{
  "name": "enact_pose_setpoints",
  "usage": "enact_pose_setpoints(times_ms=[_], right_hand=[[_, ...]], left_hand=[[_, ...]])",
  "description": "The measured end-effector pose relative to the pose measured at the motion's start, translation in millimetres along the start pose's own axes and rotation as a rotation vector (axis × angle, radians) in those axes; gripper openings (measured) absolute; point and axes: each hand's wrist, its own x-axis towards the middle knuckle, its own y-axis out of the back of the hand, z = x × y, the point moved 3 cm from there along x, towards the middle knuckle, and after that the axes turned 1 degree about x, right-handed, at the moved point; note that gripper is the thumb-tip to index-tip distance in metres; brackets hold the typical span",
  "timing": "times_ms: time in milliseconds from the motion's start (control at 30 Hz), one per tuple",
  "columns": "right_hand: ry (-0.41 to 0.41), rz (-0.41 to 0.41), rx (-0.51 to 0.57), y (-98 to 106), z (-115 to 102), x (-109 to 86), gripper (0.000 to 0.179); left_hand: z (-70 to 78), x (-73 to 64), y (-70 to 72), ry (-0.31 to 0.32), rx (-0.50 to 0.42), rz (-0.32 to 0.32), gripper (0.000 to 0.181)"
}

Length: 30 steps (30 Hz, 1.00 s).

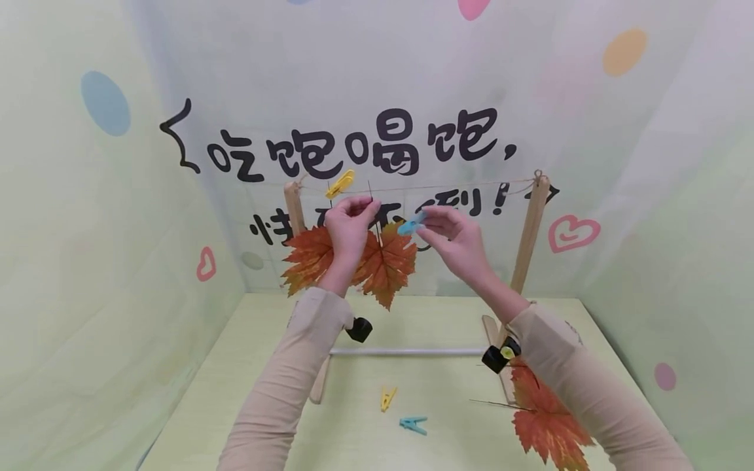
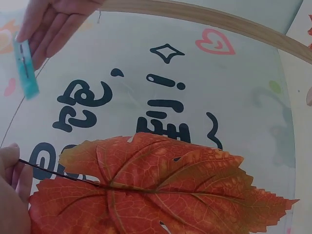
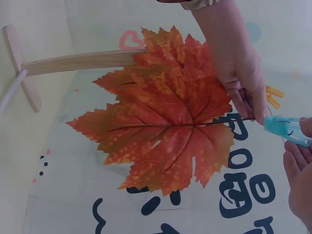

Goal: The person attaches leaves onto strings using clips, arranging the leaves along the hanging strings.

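My left hand (image 1: 349,229) pinches the thin dark stem of an orange-red maple leaf (image 1: 385,265) just below a string (image 1: 424,188). The leaf hangs down from the fingers; in the left wrist view its stem (image 2: 58,173) runs to the fingertips. To the right, my right hand (image 1: 456,239) pinches a blue clothespin (image 1: 410,224) between thumb and fingers, close to the leaf's stem. A yellow clothespin (image 1: 340,184) grips the string above the left hand. Beneath it hangs another maple leaf (image 1: 307,255), partly hidden by the left hand.
Wooden posts (image 1: 528,235) carry the string, and a white rod (image 1: 406,352) joins their feet. On the table lie a yellow clothespin (image 1: 387,399), a blue clothespin (image 1: 413,424) and red maple leaves (image 1: 550,418), partly under the right forearm. A printed backdrop (image 1: 365,78) stands behind.
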Motion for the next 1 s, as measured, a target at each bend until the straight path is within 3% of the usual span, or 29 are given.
enact_pose_setpoints(times_ms=[400, 800, 1000], right_hand=[[0.011, 0.085, -0.016, -10.3, -13.8, 46.5, 0.027], [-0.059, 0.101, -0.026, -18.3, -12.7, 64.5, 0.024], [-0.055, 0.1, -0.058, -23.0, -8.9, 68.7, 0.023]], left_hand=[[-6.6, 2.0, -0.8, 0.004, 0.039, -0.005, 0.026], [-5.3, 4.5, -1.0, -0.031, 0.045, -0.011, 0.024], [-6.5, 5.5, -1.1, -0.013, 0.045, -0.025, 0.025]])
